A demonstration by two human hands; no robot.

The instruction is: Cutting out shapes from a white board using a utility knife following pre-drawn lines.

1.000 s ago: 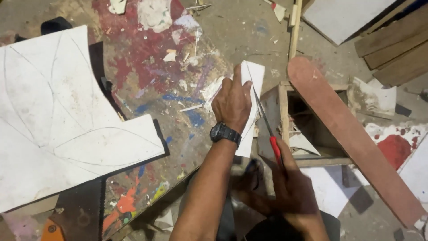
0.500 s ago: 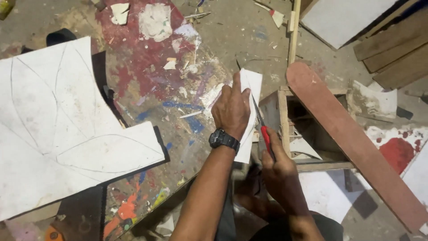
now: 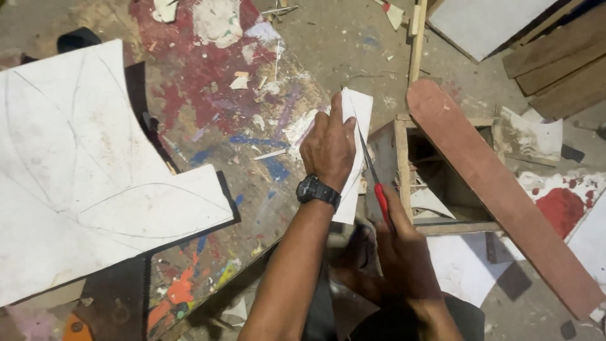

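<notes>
My left hand, with a black wristwatch on the wrist, presses flat on a narrow white sheet piece at the edge of the paint-stained worktable. My right hand grips a red-handled knife. Its thin blade runs up along the right side of the white piece, just beside my left fingers. The sheet overhangs the table edge toward a wooden frame.
A large white board with curved pencil lines lies on the left of the table. A long reddish-brown plank leans over an open wooden frame at right. White scraps, planks and a white panel lie on the floor.
The knife and my right hand have slid upward along the white piece's edge. My left hand stays pressed on the piece, shifted slightly.
</notes>
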